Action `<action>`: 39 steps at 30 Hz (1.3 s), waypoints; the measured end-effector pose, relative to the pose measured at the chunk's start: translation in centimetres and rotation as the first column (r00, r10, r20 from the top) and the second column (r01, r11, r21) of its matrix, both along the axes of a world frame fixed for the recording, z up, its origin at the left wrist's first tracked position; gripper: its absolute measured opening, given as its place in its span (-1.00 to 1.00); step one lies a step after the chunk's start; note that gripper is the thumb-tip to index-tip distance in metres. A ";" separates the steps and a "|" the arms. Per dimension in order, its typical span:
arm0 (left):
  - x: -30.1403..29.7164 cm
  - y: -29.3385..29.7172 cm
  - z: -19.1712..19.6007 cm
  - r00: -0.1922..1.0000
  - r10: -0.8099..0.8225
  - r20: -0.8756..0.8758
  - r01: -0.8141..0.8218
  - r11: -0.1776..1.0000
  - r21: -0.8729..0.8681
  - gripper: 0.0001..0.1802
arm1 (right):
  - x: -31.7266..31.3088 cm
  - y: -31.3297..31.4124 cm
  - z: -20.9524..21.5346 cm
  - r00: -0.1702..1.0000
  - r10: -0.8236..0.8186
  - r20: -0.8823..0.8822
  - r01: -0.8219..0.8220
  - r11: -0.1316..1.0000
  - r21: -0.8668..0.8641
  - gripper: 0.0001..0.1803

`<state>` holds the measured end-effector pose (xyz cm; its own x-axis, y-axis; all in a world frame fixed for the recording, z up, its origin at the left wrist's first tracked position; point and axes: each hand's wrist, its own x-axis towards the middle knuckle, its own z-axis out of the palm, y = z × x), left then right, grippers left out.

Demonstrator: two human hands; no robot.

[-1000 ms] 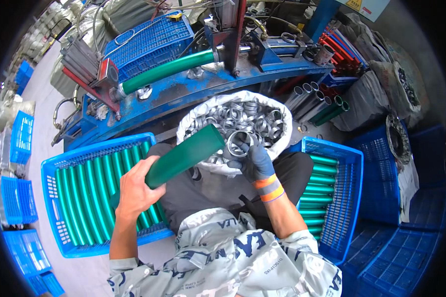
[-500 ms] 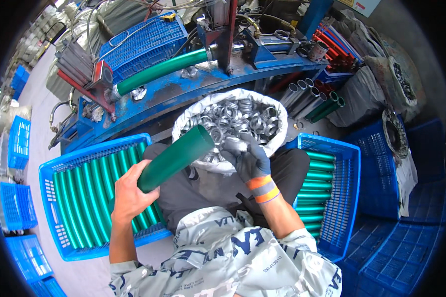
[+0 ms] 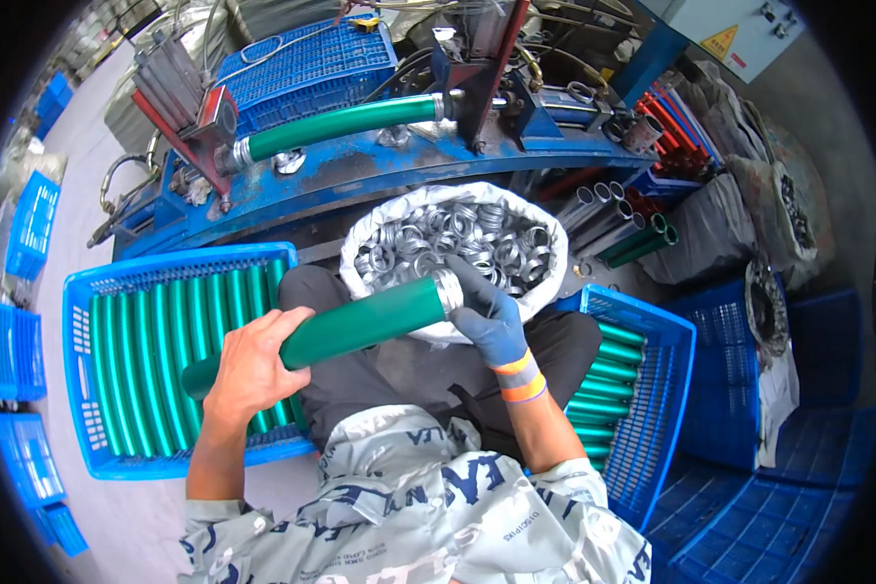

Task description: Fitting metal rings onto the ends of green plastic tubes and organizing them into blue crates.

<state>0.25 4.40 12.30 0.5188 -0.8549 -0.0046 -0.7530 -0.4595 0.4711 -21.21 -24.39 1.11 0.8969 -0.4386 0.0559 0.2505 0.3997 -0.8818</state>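
Observation:
My bare left hand (image 3: 259, 362) is wrapped round a green metal tube (image 3: 365, 329), which slants up to the right across my lap. At the tube's right end sits a silver threaded ring (image 3: 448, 292). My right hand (image 3: 489, 313), in a dark grey-blue glove with an orange-banded cuff, grips this ring with thumb and fingers against the tube's mouth. How far the ring goes into the tube is hidden. Just beyond is a white sack (image 3: 356, 255) with its rim rolled down, full of loose silver rings (image 3: 457, 234).
Blue crates with green tubes stand at left (image 3: 76, 331) and right (image 3: 667, 389). Across the far side runs a blue machine bench (image 3: 341, 180) with another green tube (image 3: 346, 125) clamped in it. Grey and green tubes (image 3: 603, 209) lean beneath its right end.
The tube has swung lower and further right, its open end now meeting the ring. My right hand has brought the ring against that end. The whole view has shifted slightly.

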 end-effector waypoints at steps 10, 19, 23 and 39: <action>0.6 0.1 -3.0 0.996 -0.025 0.085 0.031 0.997 -0.066 -0.26 | 0.9 -1.5 0.0 0.989 0.006 -0.148 -0.064 0.917 -0.394 -0.18; 0.7 1.0 -4.9 0.806 -0.012 -0.592 -0.081 0.988 -0.129 -0.12 | 3.0 -14.4 -12.7 0.800 -0.551 -0.238 -0.071 0.307 -0.949 -0.39; 0.5 2.7 -6.4 0.353 -0.133 -0.926 -0.118 0.976 -0.185 -0.11 | 5.1 -13.0 -15.5 0.649 -0.697 -0.303 -0.509 -0.103 -0.854 -0.45; -1.8 -1.9 -7.8 0.176 -0.535 -0.826 -0.770 0.448 -0.454 -0.22 | 1.1 -3.6 -4.8 0.984 -0.038 0.174 -0.055 0.865 0.499 -0.15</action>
